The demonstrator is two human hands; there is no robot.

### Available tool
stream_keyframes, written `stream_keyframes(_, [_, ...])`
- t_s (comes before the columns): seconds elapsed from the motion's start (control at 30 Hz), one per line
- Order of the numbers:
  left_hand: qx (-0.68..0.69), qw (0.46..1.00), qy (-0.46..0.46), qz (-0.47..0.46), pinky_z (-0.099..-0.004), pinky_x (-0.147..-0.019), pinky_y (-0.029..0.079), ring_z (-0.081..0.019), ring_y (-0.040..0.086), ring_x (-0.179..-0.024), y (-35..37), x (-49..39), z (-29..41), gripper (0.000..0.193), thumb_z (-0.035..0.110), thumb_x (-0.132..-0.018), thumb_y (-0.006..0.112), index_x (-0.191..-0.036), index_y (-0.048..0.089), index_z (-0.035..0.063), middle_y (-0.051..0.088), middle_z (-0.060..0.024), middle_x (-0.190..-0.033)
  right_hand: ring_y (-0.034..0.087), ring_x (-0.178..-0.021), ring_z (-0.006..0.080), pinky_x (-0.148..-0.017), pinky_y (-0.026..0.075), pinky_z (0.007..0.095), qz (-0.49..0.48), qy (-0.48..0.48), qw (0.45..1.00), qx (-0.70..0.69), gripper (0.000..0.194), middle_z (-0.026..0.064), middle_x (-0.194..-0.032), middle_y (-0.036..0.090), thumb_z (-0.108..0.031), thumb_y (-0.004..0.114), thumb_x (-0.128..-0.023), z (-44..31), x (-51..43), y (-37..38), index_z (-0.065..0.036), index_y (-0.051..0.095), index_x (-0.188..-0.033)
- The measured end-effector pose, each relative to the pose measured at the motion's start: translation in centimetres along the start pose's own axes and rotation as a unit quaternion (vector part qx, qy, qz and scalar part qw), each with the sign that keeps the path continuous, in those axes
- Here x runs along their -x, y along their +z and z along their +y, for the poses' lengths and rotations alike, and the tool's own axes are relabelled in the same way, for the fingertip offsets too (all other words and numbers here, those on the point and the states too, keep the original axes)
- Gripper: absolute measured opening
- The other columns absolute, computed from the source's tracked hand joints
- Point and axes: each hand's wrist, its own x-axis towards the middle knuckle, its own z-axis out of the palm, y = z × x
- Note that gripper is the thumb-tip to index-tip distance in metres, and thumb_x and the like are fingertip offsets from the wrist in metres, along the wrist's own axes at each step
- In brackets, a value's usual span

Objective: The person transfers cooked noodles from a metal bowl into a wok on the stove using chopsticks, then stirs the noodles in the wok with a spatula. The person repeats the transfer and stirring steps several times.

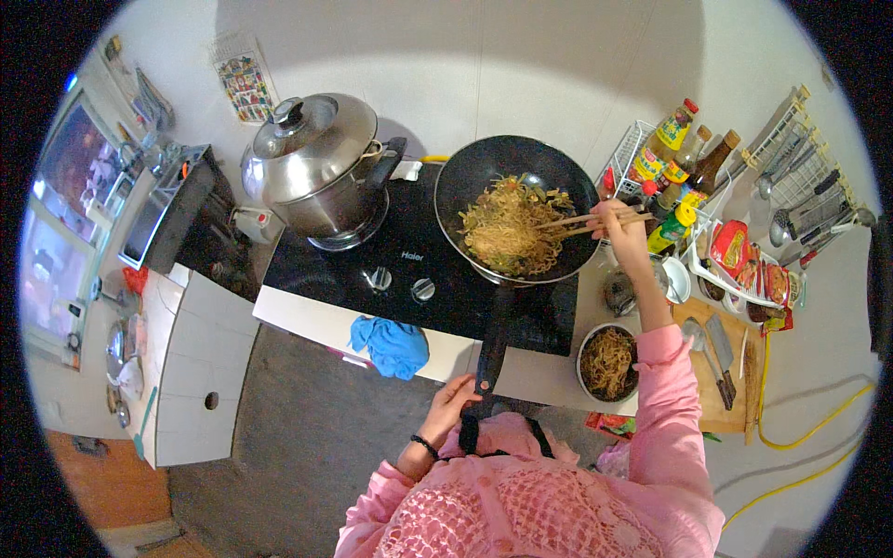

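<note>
In the head view a black wok (513, 157) stands on the right burner of a black glass gas hob (328, 279). Fried noodles (516, 230) mixed with pieces of vegetable lie in its bottom. My right hand (614, 220) holds a pair of wooden chopsticks (575, 220), whose tips reach into the noodles. At the near end of the wok's long black handle (497, 335) is my left hand (450, 404), its fingers closed on the handle's tip. A bowl of darker noodles (608, 363) sits on the counter beside my right forearm.
A lidded steel pot (314, 174) occupies the left burner. A blue cloth (391, 347) hangs over the counter's front edge. Right of the wok are sauce bottles (659, 150) in a white rack. A cleaver (721, 345) and a ladle (698, 338) lie on a wooden cutting board (687, 404).
</note>
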Motion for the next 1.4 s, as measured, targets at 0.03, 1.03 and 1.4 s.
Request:
stream_keyframes(0.03, [0.012, 1.000, -0.012, 0.021, -0.0259, -0.077, 0.045, -0.0132, 0.060, -0.089, 0.0, 0.4, 0.0, 0.037, 0.025, -0.092, 0.049, -0.124, 0.047, 0.0044, 0.061, -0.0034, -0.106, 0.062, -0.072, 0.0152, -0.059, 0.052, 0.0256, -0.006, -0.004, 1.000, -0.027, 0.029, 0.0111, -0.081, 0.063, -0.025, 0.050, -0.093, -0.6, 0.3, 0.1, 0.003, 0.057, -0.092])
stream_keyframes(1.03, [-0.102, 0.984, -0.011, -0.145, -0.0241, -0.080, 0.042, -0.0127, 0.054, -0.088, 4.5, -0.9, -0.8, 0.030, 0.029, -0.094, 0.045, -0.101, 0.058, 0.0023, 0.061, -0.0027, -0.093, 0.059, -0.083, 0.0122, -0.076, 0.048, 0.0258, 0.228, -0.080, 0.968, -0.067, 0.022, 0.0072, -0.089, 0.062, -0.017, 0.053, -0.090, -4.0, 9.5, 4.6, 0.003, 0.062, -0.093])
stream_keyframes(1.4, [-0.151, 0.966, -0.049, -0.202, -0.0242, -0.074, 0.045, -0.0108, 0.055, -0.087, 8.3, -3.9, -4.2, 0.025, 0.016, -0.088, 0.058, -0.112, 0.054, 0.0101, 0.059, -0.0007, -0.102, 0.062, -0.083, 0.0173, -0.074, 0.050, 0.0271, 0.399, 0.001, 0.892, -0.211, 0.025, 0.0104, -0.095, 0.062, -0.024, 0.053, -0.091, -0.9, 18.0, -6.3, 0.000, 0.057, -0.098])
